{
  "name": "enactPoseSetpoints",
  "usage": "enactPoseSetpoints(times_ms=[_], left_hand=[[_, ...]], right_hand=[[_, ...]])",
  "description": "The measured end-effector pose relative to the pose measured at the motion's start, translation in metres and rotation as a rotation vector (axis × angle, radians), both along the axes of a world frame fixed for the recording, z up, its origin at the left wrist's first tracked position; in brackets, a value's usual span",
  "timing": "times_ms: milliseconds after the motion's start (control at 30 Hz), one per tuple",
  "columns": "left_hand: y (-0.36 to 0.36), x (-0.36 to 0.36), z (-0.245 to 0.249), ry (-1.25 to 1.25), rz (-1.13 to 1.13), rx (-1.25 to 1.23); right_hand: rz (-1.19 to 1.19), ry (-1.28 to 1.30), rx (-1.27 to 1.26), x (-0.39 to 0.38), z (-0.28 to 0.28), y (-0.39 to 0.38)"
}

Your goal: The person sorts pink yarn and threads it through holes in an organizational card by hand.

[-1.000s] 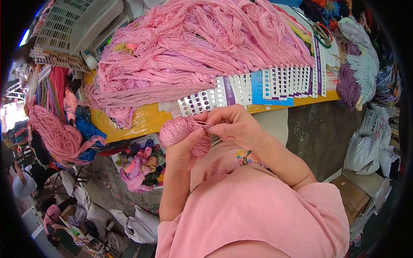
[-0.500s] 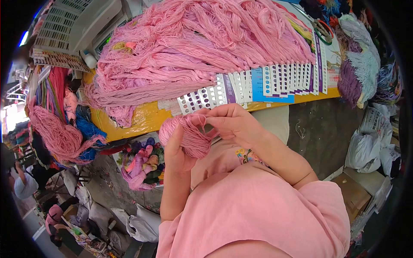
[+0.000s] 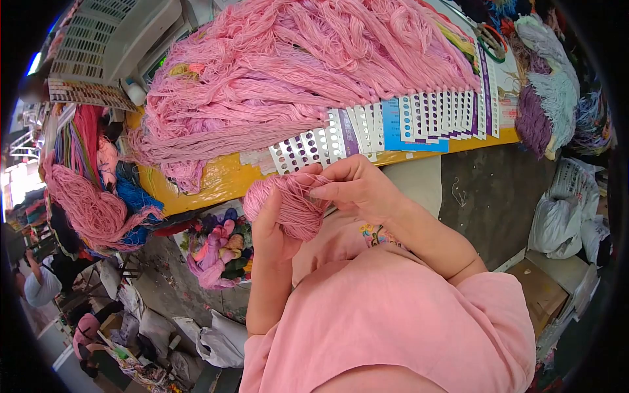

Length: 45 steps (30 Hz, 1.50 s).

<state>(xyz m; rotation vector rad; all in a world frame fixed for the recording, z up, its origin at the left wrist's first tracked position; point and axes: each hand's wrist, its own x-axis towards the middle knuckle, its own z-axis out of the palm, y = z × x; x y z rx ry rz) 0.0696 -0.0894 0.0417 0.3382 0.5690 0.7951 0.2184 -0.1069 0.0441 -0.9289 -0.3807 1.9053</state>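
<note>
A bundle of pink yarn (image 3: 296,213) is held in front of my body, at the yellow table edge. My left hand (image 3: 272,229) is wrapped round its near left side, the thumb lying up along the strands. At its right side, my right hand (image 3: 357,185) has finger and thumb pinched on strands of the same yarn. Some right fingertips are hidden by the strands. Beyond my hands, long pink skeins (image 3: 282,78) cover much of the table (image 3: 219,183). White cards with punched holes (image 3: 308,149) fan out along the skeins' near ends.
Scissors (image 3: 491,42) lie at the table's back right, near blue and purple yarn (image 3: 550,98). More skeins hang at the left (image 3: 85,203). A box of coloured yarn (image 3: 219,252) stands below the table. Plastic bags (image 3: 560,219) and a cardboard box (image 3: 537,295) are at the right.
My right hand has drawn in against the bundle, and the loop of strands that stood open between its fingers has closed up. My left hand keeps its hold.
</note>
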Motion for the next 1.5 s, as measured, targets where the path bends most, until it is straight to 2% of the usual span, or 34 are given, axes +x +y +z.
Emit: enactPoseSetpoints(times_ms=[67,167,300,367,467,533,600,700,767,900,967,1033,1167,1233,1267,1333,1433,1500], left_hand=[[0.001,0.0,0.0,-0.033,-0.012,0.058],[0.001,0.0,0.0,-0.015,-0.008,0.016],[-0.002,0.005,0.004,-0.006,-0.009,0.048],[-0.004,0.008,0.003,0.138,0.04,0.115],[-0.003,0.006,0.002,0.101,-0.003,0.068],[-0.002,0.004,0.003,0.063,0.005,0.032],[-0.002,0.005,0.003,0.022,0.012,-0.003],[-0.003,0.006,0.002,-0.001,0.032,0.085],[-0.001,0.006,0.001,0.299,0.016,0.073],[-0.002,0.009,0.006,0.313,0.116,0.0],[-0.003,0.005,0.005,0.172,0.07,0.015],[-0.002,0.007,0.004,0.115,0.043,0.058],[-0.005,0.008,0.002,0.082,0.047,0.101],[-0.006,0.011,0.008,0.138,0.058,0.092],[-0.007,0.011,0.01,0.193,0.071,0.086],[-0.004,0.011,0.009,0.151,0.019,0.095],[-0.003,0.011,0.009,0.099,-0.032,0.084],[-0.003,0.01,0.008,0.09,-0.026,0.064]], right_hand=[[-0.025,0.025,0.001,0.0,-0.002,-0.001],[-0.036,0.029,0.001,-0.001,-0.006,0.0],[0.038,-0.073,0.004,0.0,0.004,0.002],[0.055,-0.111,0.028,-0.001,0.005,0.003],[0.063,-0.147,-0.001,-0.002,0.002,0.002],[-0.016,-0.032,-0.01,-0.005,-0.001,0.001],[-0.027,-0.021,-0.032,-0.004,0.007,0.002],[-0.058,0.027,-0.036,-0.004,0.008,0.002],[-0.075,0.065,-0.017,-0.002,0.003,0.001],[0.04,0.284,0.075,0.009,-0.011,-0.001],[0.087,0.361,0.095,0.009,-0.01,-0.001],[-0.011,0.227,-0.084,0.004,-0.003,0.0],[-0.019,0.264,-0.093,0.005,-0.009,0.0],[-0.024,0.164,-0.157,0.003,0.001,0.003],[-0.024,0.164,-0.157,0.002,0.006,0.004],[0.081,-0.116,-0.031,-0.001,0.014,0.005],[0.078,-0.183,-0.032,-0.003,0.013,0.006],[0.046,-0.142,-0.043,-0.005,0.008,0.004]])
